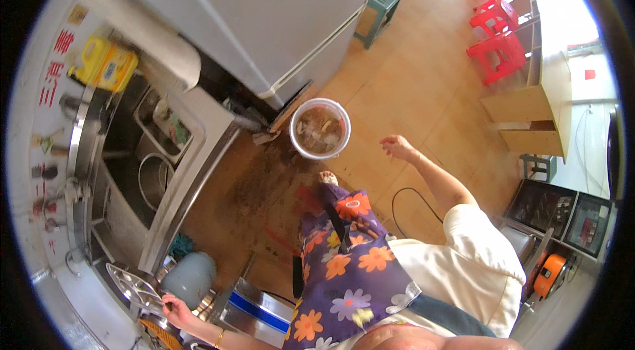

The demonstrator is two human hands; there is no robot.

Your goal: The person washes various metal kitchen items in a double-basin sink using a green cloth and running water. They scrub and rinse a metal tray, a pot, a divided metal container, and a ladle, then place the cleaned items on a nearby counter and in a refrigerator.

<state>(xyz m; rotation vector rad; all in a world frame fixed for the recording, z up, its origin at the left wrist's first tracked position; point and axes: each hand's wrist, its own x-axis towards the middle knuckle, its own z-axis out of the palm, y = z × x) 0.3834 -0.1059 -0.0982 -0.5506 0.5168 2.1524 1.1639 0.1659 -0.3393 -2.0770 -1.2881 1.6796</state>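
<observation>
My right hand (397, 146) hangs in the air over the tiled floor (421, 87), its fingers loosely bent with nothing in them. My left hand (177, 311), with a gold bangle at the wrist, is at the edge of a metal rack (134, 286). Whether its fingers grip the rack or only overlap it, I cannot tell. Ahead of my foot (328, 178) stands a white-rimmed plastic bucket (294, 139), holding murky liquid and what look like food scraps. My purple flowered apron (347, 265) covers my front.
On the left is a metal sink (186, 191) with a yellow jug (110, 64) near it. A refrigerator (278, 7) rises behind the bucket. A gas cylinder (191, 278) stands below the sink. Red stools (498, 54) and a wooden desk (550, 102) line the right. A cable (402, 191) crosses the floor.
</observation>
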